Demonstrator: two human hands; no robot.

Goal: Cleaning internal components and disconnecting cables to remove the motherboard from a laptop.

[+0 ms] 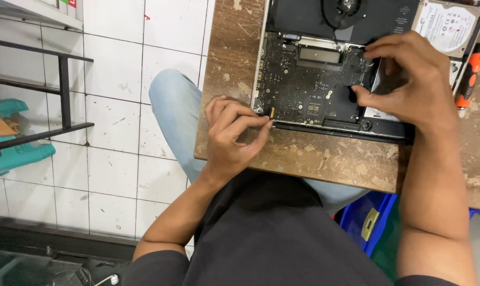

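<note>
On the worn wooden bench point(314, 159), in the head view, an opened laptop point(330, 69) lies base-up with its dark logic board point(309, 87) exposed. The left hand point(234, 135) pinches a small gold-tipped connector point(272, 112) at the board's near-left corner, while the right hand point(409, 79) presses curled fingertips on the board's right edge. Risk: a skewed pull may tear the connector; the orange-handled screwdriver point(472, 71) lies near the bench edge.

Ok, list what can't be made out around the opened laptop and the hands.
Head view only:
- Opened laptop: top cut off by the frame edge.
- Right hand covers the board's right part.
- Left hand: whatever its fingertips pinch at the corner is too small to tell.
- Hard drive: cut by the edge.
- Orange-handled tool: tip hidden.
</note>
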